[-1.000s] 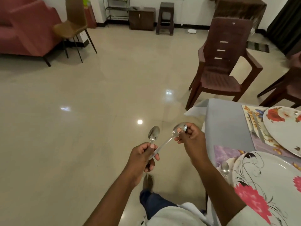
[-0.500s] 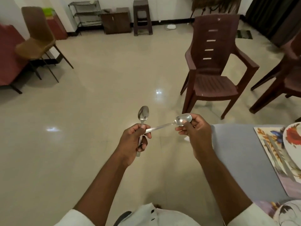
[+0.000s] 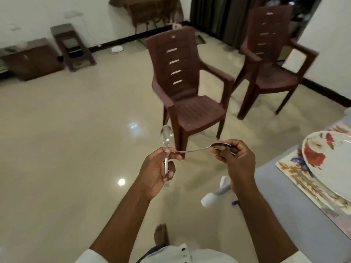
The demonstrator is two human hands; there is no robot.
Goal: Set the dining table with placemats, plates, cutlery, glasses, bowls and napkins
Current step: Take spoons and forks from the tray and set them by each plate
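Head view: the left hand (image 3: 157, 168) grips one spoon (image 3: 166, 137) by its handle, bowl upright at 12 o'clock. The right hand (image 3: 234, 158) pinches the bowl of a second spoon (image 3: 197, 149), whose handle reaches the left fingers. At 3 o'clock, the worktop (image 3: 284, 196) carries a placemat (image 3: 290, 171) and plate (image 3: 332, 160). Judgement: spoons remain unplaced; glasses, bowls and napkins are not visible.

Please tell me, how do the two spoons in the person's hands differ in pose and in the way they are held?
The upright spoon stands with its bowl up; the level spoon lies nearly sideways. The left hand alone grips the upright spoon by its handle; the level spoon is held at both ends, the right hand pinching its bowl. The upright spoon's bowl is bare; the level spoon's is partly covered by fingers. Both are shiny metal.
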